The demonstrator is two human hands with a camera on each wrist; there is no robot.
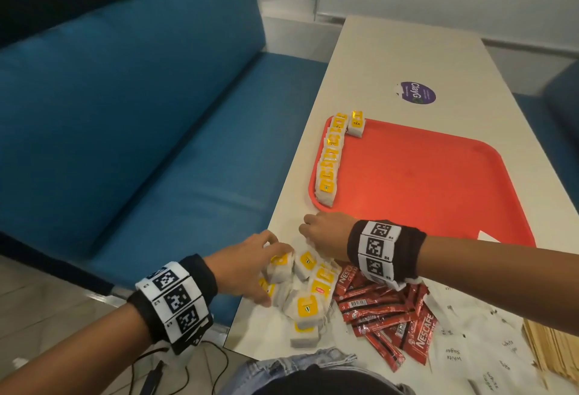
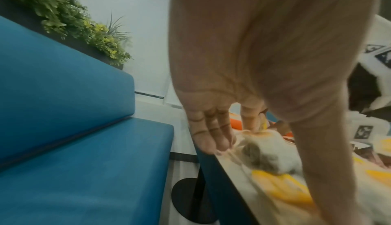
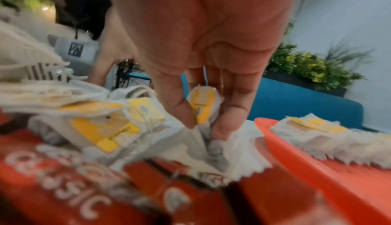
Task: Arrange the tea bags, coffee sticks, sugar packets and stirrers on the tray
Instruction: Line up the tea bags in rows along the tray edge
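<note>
A red tray lies on the white table, with a row of yellow-tagged tea bags along its left rim. Near the table's front-left corner is a loose pile of tea bags. My left hand reaches over that pile, its fingers nearly straight, and a tea bag lies between fingers and thumb. Just in front of the tray's near-left corner, my right hand pinches one tea bag between thumb and forefinger. Red coffee sticks, white sugar packets and wooden stirrers lie to the right.
A blue bench seat runs along the table's left side, close to its edge. A purple sticker is on the table beyond the tray. Cables lie on the floor at lower left. Most of the tray's floor is bare.
</note>
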